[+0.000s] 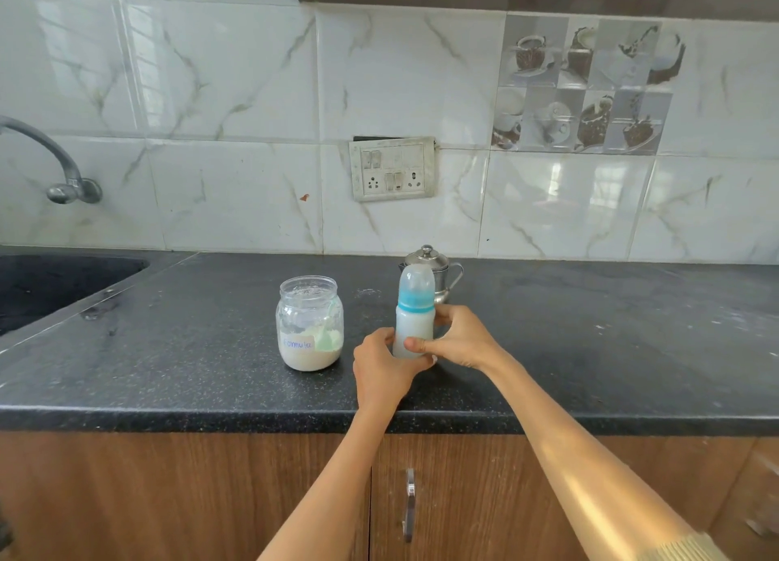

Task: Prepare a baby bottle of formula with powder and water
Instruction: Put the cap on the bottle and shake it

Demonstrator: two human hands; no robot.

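Note:
A baby bottle (415, 307) stands upright on the dark counter (210, 349), with a blue collar, a clear cap over the teat and milky white liquid inside. My left hand (381, 368) wraps its lower left side. My right hand (459, 337) grips it from the right, thumb across the front. To the left stands an open glass jar (310, 324) labelled "Formula", part full of white powder with a pale green scoop in it. A lidded steel jug (434, 271) sits just behind the bottle, partly hidden by it.
A black sink (46, 286) lies at the far left under a wall tap (50, 160). A switch and socket plate (392, 168) is on the tiled wall. Wooden cabinet doors with a metal handle (409, 505) run below the counter edge.

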